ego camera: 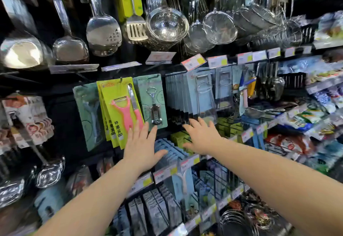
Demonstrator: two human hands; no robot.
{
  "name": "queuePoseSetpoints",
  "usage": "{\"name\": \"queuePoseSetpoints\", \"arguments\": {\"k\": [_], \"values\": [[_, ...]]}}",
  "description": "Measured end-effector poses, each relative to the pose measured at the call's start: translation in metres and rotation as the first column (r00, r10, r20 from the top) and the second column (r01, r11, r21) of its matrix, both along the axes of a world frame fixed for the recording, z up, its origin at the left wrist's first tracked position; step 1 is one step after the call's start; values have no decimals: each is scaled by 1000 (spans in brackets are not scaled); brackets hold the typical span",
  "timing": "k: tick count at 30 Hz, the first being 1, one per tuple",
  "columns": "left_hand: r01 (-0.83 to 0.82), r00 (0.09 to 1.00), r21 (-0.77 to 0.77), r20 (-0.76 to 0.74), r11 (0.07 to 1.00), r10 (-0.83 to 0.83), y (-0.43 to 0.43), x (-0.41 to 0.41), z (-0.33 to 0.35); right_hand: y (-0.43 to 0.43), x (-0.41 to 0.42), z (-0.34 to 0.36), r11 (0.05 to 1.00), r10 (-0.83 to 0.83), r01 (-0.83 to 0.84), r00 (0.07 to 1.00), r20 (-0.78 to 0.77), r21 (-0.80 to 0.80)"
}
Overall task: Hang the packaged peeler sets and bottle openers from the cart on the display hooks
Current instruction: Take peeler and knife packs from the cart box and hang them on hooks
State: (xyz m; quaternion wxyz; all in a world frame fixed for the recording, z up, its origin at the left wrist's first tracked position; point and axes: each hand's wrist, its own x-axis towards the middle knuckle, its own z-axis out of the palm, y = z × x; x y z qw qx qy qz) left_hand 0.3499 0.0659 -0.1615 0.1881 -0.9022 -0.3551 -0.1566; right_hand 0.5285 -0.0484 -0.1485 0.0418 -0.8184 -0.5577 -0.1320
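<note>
Left grip [141, 143], fingers spread and straight, holds nothing; its fingertips reach the lower edge of the yellow peeler set [118, 113], which hangs on the display. Right grip [202, 139], also spread and holding nothing, hovers further right. A bottle opener [153, 103] on its card hangs just right of the peeler set. Such cards are probably light, stiff and slick, and best pinched near the top edge.
</note>
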Motion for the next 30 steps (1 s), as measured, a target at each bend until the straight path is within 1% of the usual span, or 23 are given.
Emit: {"name": "queuePoseSetpoints", "arguments": {"k": [3, 7, 12, 17, 19, 22, 25, 30], "values": [[27, 999, -72, -45, 997, -31, -21, 15, -7, -32, 15, -8, 998, -66, 65, 997, -28, -26], [86, 993, -158, -64, 984, -98, -56, 42, -14, -81, 36, -18, 992, -122, 120, 991, -49, -33], [178, 978, -234, -68, 956, -199, -120, 102, -25, -168, 76, -31, 971, -235, 231, 970, -66, -65], [271, 941, -276, -124, 922, -314, -214, 179, -46, -285, 125, -49, 911, -405, 395, 911, -78, -118], [307, 928, -274, -127, 911, -351, -253, 209, -56, -333, 143, -57, 888, -454, 443, 887, -85, -121], [369, 901, -288, -123, 883, -417, -310, 247, -69, -399, 163, -67, 846, -525, 503, 844, -112, -176], [437, 859, -329, -125, 837, -497, -361, 281, -81, -456, 178, -78, 803, -590, 565, 799, -118, -188], [507, 777, -386, -182, 771, -602, -426, 325, -97, -529, 198, -102, 747, -664, 642, 733, -147, -174]]}}
